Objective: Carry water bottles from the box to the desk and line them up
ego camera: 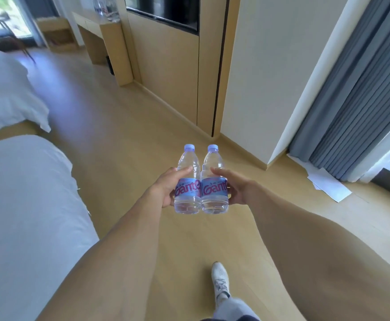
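Two clear water bottles with pale blue caps and blue labels with red lettering stand upright side by side in front of me, above the wooden floor. My left hand (pixel 166 186) grips the left bottle (pixel 187 181) round its label. My right hand (pixel 233 185) grips the right bottle (pixel 213 181) the same way. The two bottles touch each other. Far ahead at the upper left stands the wooden desk (pixel 103 28), with blurred clear bottles (pixel 107 8) on its top. The box is not in view.
Two beds with white linen (pixel 22 205) line the left side. A wood-panelled wall with a dark screen (pixel 166 10) runs ahead on the right. Grey curtains (pixel 356 93) and white papers (pixel 328 184) on the floor are at right. My white shoe (pixel 220 279) is below.
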Action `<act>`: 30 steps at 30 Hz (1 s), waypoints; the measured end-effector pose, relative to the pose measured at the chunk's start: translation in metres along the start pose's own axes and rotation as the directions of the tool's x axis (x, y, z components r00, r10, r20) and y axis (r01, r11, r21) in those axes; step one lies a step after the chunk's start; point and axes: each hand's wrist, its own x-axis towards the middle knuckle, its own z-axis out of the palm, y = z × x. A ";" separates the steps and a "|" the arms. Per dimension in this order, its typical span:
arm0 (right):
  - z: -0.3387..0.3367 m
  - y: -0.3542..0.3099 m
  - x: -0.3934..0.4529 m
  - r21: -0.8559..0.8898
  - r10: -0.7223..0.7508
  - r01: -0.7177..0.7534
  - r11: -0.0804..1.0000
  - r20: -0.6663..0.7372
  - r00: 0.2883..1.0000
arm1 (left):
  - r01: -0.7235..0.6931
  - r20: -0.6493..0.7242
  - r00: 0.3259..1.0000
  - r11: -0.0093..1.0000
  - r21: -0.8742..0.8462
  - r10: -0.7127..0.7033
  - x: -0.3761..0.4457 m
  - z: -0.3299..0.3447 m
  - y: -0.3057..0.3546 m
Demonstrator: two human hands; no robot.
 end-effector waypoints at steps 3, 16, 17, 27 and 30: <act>-0.012 -0.048 0.042 -0.062 0.018 -0.014 0.998 0.062 0.998 | 0.005 -0.074 0.997 0.999 -0.048 -0.008 0.040 0.002 0.031; 0.013 -0.203 0.187 -0.161 0.043 -0.005 0.987 0.234 0.971 | -0.066 -0.327 0.945 0.986 -0.152 0.013 0.163 -0.045 0.141; 0.020 -0.211 0.199 -0.166 0.050 -0.009 0.986 0.244 0.968 | -0.068 -0.343 0.939 0.984 -0.165 0.007 0.173 -0.054 0.145; 0.113 -0.315 0.337 -0.237 0.065 -0.004 0.972 0.249 0.966 | -0.102 -0.370 0.929 0.961 -0.255 0.000 0.298 -0.176 0.212; 0.147 -0.357 0.373 -0.258 0.074 -0.010 0.966 0.238 0.969 | -0.102 -0.364 0.931 0.965 -0.241 0.008 0.329 -0.220 0.246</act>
